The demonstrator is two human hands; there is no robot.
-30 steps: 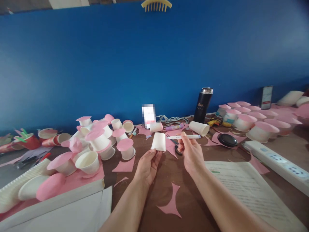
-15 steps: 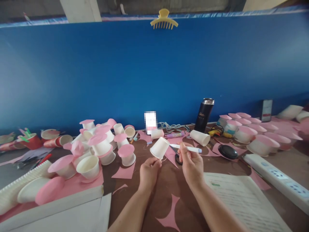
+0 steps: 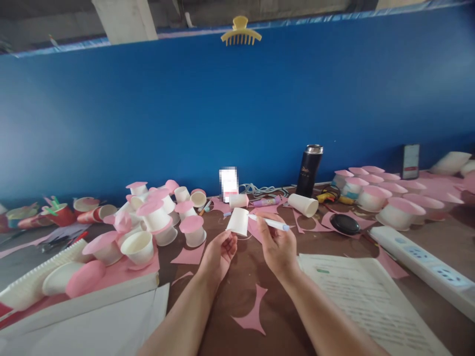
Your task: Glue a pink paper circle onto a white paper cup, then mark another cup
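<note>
My left hand [image 3: 219, 252] grips a small white paper cup [image 3: 238, 222] by its rim, the cup upside down and slightly tilted above the brown table. Between the thumb and fingers of my right hand [image 3: 277, 242] is a white marker [image 3: 273, 223] with a pale blue end. Its tip points left and meets the cup's upper right side, though whether it touches I cannot tell. A pink paper scrap [image 3: 254, 312] lies on the table between my forearms.
Several white cups topped with pink paper discs [image 3: 191, 224] crowd the left, and more [image 3: 401, 206] stand at right. A black flask [image 3: 309, 170], a black oval object [image 3: 345, 224], a white power strip [image 3: 419, 252] and a printed sheet [image 3: 356, 291] are also on the right.
The cup has turned more upright, and both hands have shifted left in the picture with it. The marker tip has moved to the cup's upper edge. The view has also shifted slightly.
</note>
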